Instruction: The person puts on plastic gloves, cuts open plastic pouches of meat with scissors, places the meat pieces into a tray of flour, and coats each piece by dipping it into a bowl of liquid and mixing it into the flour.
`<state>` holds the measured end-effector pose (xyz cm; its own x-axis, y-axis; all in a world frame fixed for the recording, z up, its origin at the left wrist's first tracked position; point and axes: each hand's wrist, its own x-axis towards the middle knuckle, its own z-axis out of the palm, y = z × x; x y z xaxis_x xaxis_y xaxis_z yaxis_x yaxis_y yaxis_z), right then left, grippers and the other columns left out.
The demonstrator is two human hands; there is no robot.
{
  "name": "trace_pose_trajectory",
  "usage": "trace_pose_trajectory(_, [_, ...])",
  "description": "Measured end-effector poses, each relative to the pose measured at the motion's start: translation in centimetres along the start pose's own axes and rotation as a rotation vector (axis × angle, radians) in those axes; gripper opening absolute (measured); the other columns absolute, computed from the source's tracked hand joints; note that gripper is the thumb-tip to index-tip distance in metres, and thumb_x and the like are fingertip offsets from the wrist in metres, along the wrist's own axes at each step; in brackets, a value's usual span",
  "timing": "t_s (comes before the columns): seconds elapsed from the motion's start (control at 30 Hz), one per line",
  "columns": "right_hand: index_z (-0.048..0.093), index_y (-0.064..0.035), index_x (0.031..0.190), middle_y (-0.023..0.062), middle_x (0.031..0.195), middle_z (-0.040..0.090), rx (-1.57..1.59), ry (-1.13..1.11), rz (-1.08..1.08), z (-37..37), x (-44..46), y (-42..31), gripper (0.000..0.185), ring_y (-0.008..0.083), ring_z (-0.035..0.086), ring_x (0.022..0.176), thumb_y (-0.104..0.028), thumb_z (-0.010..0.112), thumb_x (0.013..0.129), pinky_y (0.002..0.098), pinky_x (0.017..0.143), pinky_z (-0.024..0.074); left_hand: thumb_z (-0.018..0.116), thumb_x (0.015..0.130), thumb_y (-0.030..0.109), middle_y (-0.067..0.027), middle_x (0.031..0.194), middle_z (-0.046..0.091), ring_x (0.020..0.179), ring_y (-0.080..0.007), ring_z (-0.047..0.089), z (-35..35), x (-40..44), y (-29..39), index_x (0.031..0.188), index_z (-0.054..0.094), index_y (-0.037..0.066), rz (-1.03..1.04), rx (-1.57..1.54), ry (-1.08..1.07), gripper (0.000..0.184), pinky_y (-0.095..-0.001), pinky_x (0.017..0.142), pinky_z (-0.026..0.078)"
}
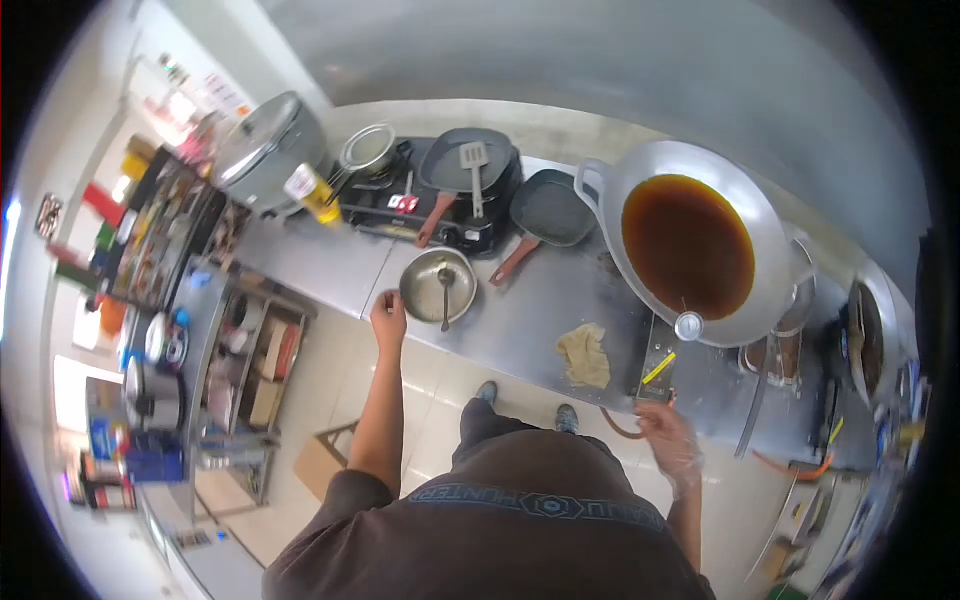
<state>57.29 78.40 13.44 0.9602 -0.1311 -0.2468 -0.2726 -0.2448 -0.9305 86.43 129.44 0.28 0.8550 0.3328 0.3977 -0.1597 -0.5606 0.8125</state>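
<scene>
"Under the wok's (780,250) near side, what was that?"

"Burner panel (653,352), with the right hand (668,440) just before it, clear-gloved. I couldn't tell whether its fingers were clamped on anything."

"And the wok?"

"Right half of the counter (510,350), holding brown liquid (688,245), a dial thermometer (689,326) at its rim."

"Left hand (388,318)?"

"Fingers drawn together, beside a steel bowl (412,290) with a spoon (445,285) in it. Between bowl and panel lay a cloth (584,355)."

Bright, even light around me, fisheye-bent edges
My steel counter (520,325) carries a soft sheen; black corners round off my view, and the shelving (252,350) at left blurs.
</scene>
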Motion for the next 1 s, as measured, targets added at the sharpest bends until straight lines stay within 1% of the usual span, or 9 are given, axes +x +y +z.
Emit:
trace_pose_trajectory(0.27, [0.064, -0.0003, 0.119, 0.0096, 0.097, 0.071, 0.343, 0.968, 0.363, 13.5, -17.1, -0.2, 0.027, 0.0163, 0.067, 0.082, -0.01, 0.066, 0.094, 0.027, 0.07, 0.0547, 0.067, 0.086, 0.026, -0.0179, 0.082, 0.071, 0.074, -0.0375, 0.068, 14.3, 23.7, -10.4, 0.087, 0.072, 0.004, 0.195, 0.323, -0.057, 0.022, -0.0433, 0.066, 0.053])
trace_pose_trajectory(0.4, [0.065, -0.0001, 0.115, 0.0102, 0.094, 0.071, 0.444, 1.237, 0.496, 23.2, -23.1, -2.0, 0.028, 0.017, 0.067, 0.078, -0.016, 0.069, 0.092, 0.0297, 0.067, 0.0554, 0.059, 0.09, 0.049, -0.008, 0.072, 0.072, 0.063, -0.0262, 0.07, 19.3, 29.2, -22.8, 0.093, 0.075, 0.018, 0.53, 0.317, -0.226, 0.035, -0.0445, 0.058, 0.055])
trace_pose_trajectory(0.47, [0.065, 0.0, 0.115, 0.0103, 0.094, 0.071, 0.496, 1.264, 0.539, 26.5, -26.6, -1.4, 0.028, 0.017, 0.067, 0.078, -0.016, 0.068, 0.093, 0.0296, 0.067, 0.0555, 0.063, 0.086, 0.053, -0.0089, 0.087, 0.074, 0.075, -0.0258, 0.072, 19.4, 29.6, -22.7, 0.097, 0.076, 0.017, 0.503, 1.162, -0.268, 0.04, -0.0447, 0.058, 0.054])
trace_pose_trajectory(0.6, [0.065, -0.0002, 0.116, 0.0085, 0.095, 0.071, 0.687, 1.417, 0.565, 33.4, -32.8, 2.5, 0.027, 0.0154, 0.067, 0.079, -0.017, 0.066, 0.095, 0.0291, 0.068, 0.0549, 0.052, 0.091, 0.06, -0.0152, 0.09, 0.073, 0.081, -0.0344, 0.072, 19.1, 32.8, -23.2, 0.104, 0.075, 0.015, 0.487, 1.231, -0.537, 0.051, -0.0492, 0.067, 0.057])
trace_pose_trajectory(0.7, [0.063, -0.0021, 0.121, 0.0072, 0.1, 0.071, 0.72, 1.472, 0.614, 36.6, -37.7, 6.1, 0.028, 0.0143, 0.066, 0.083, -0.016, 0.064, 0.097, 0.0283, 0.071, 0.0541, 0.049, 0.095, 0.054, -0.0147, 0.09, 0.072, 0.089, -0.0295, 0.069, 15.0, 30.9, -21.1, 0.106, 0.072, 0.011, 0.252, 0.601, -0.805, 0.05, -0.046, 0.073, 0.055])
trace_pose_trajectory(0.87, [0.064, -0.0021, 0.119, 0.0063, 0.098, 0.071, 0.88, 1.65, 0.603, 40.0, -45.6, 10.1, 0.024, 0.0133, 0.066, 0.08, -0.013, 0.063, 0.097, 0.0263, 0.067, 0.0538, 0.052, 0.101, 0.044, -0.0025, 0.114, 0.068, 0.114, -0.0153, 0.057, 1.5, 20.7, -17.7, 0.115, 0.068, 0.015, -0.818, -0.561, -1.282, 0.036, -0.0357, 0.096, 0.046])
trace_pose_trajectory(0.9, [0.064, -0.0029, 0.119, 0.0059, 0.097, 0.071, 0.897, 1.665, 0.656, 39.8, -47.5, 10.9, 0.023, 0.0129, 0.066, 0.08, -0.011, 0.063, 0.097, 0.0252, 0.066, 0.0535, 0.047, 0.104, 0.028, -0.0022, 0.127, 0.059, 0.121, -0.0176, 0.05, -2.5, 15.3, -14.5, 0.137, 0.056, 0.009, -0.542, -0.166, -1.023, 0.038, -0.0407, 0.109, 0.037])
trace_pose_trajectory(0.93, [0.064, -0.0032, 0.118, 0.0057, 0.097, 0.071, 0.927, 1.667, 0.652, 39.9, -49.6, 12.6, 0.023, 0.0127, 0.066, 0.08, -0.011, 0.062, 0.097, 0.0253, 0.066, 0.0535, 0.052, 0.103, 0.026, -0.0025, 0.115, 0.062, 0.11, -0.0162, 0.055, -3.8, 16.1, -16.9, 0.124, 0.062, 0.009, -0.947, -0.699, -1.533, 0.028, -0.0377, 0.103, 0.041])
trace_pose_trajectory(1.0, [0.064, -0.003, 0.118, 0.0052, 0.097, 0.071, 0.909, 1.663, 0.645, 38.7, -53.0, 14.9, 0.023, 0.0122, 0.066, 0.08, -0.011, 0.062, 0.097, 0.0256, 0.067, 0.0534, 0.053, 0.103, 0.026, -0.0024, 0.112, 0.062, 0.107, -0.0164, 0.055, -6.9, 3.9, -16.6, 0.122, 0.062, 0.009, -0.767, -0.2, -1.4, 0.027, -0.0368, 0.101, 0.042])
